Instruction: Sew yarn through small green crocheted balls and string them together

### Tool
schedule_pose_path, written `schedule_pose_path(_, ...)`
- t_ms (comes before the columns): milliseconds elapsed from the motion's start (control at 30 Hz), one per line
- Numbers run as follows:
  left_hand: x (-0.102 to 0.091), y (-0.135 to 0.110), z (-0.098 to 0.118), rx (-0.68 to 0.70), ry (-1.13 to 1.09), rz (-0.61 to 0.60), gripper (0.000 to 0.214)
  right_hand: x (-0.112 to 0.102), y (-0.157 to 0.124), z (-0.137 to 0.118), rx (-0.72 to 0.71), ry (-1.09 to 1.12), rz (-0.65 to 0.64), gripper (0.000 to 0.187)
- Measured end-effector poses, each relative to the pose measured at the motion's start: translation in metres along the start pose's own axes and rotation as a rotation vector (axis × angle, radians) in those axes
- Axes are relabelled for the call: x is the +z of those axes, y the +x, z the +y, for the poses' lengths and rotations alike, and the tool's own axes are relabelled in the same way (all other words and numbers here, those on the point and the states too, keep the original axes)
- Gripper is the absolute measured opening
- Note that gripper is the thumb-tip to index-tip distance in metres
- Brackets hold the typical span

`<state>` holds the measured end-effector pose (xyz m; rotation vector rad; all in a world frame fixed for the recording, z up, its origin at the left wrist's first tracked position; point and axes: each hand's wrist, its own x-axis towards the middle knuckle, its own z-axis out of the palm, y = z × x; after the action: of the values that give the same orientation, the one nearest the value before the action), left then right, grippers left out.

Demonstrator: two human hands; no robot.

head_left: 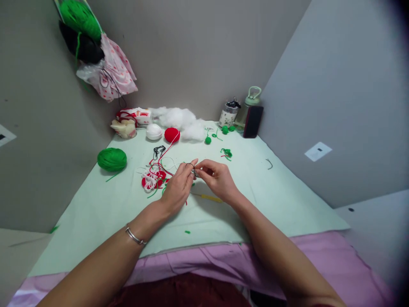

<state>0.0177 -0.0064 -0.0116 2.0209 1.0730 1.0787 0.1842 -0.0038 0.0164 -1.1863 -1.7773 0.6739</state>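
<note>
Both hands meet over the middle of the table. My left hand point(179, 185) is closed, with black yarn point(191, 164) looped about its fingertips. My right hand point(217, 175) pinches at the same black yarn, thumb against forefinger. Something small and pale shows between the fingertips, too small to name. Below the hands lies a crochet hook with a yellow handle point(211, 198), its thin shaft pointing left. Just left of my left hand is a tangle of white yarn point(151, 181) on red pieces, with red and green strands around it.
A green yarn ball point(111, 160) sits at left. Behind are a white ball point(154, 132), a red yarn ball point(172, 134) and white stuffing point(179, 119). A phone point(253, 122) leans against a bottle point(252, 102) beside a can point(228, 114). Green scraps point(226, 152) lie right of centre.
</note>
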Motion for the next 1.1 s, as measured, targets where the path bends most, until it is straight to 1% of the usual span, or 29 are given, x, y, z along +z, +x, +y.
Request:
schedule_pose_path(133,0.0008,0.0006,-0.003,0.011,0.014,0.0,0.046,0.0007,0.0013,0.0017,0.059,0.024,0.005,0.015)
schedule_pose_path(300,0.0008,0.0015,-0.0041,0.019,0.02,0.015,0.046,-0.0007,0.0028,0.0045,0.106,0.123,-0.017,0.016)
schedule_pose_path(433,0.0003,0.0018,-0.0055,0.017,0.024,0.007,0.046,-0.0023,0.0041,0.0061,0.113,0.177,-0.049,0.017)
schedule_pose_path(533,0.0,0.0014,-0.0064,0.02,0.027,0.002,0.046,-0.0033,0.0051,0.0059,0.128,0.209,-0.031,0.017)
schedule_pose_path(667,-0.0001,0.0008,-0.0068,0.026,0.032,-0.005,0.046,-0.004,0.0053,0.0053,0.126,0.232,-0.072,0.018)
schedule_pose_path(1000,-0.0027,0.0018,-0.005,-0.004,0.119,-0.039,0.044,-0.0027,0.004,0.0087,0.124,0.194,-0.066,0.015)
schedule_pose_path(1100,-0.0039,0.0023,-0.0045,-0.003,0.126,-0.037,0.04,-0.002,0.0039,0.0089,0.134,0.158,-0.014,0.016)
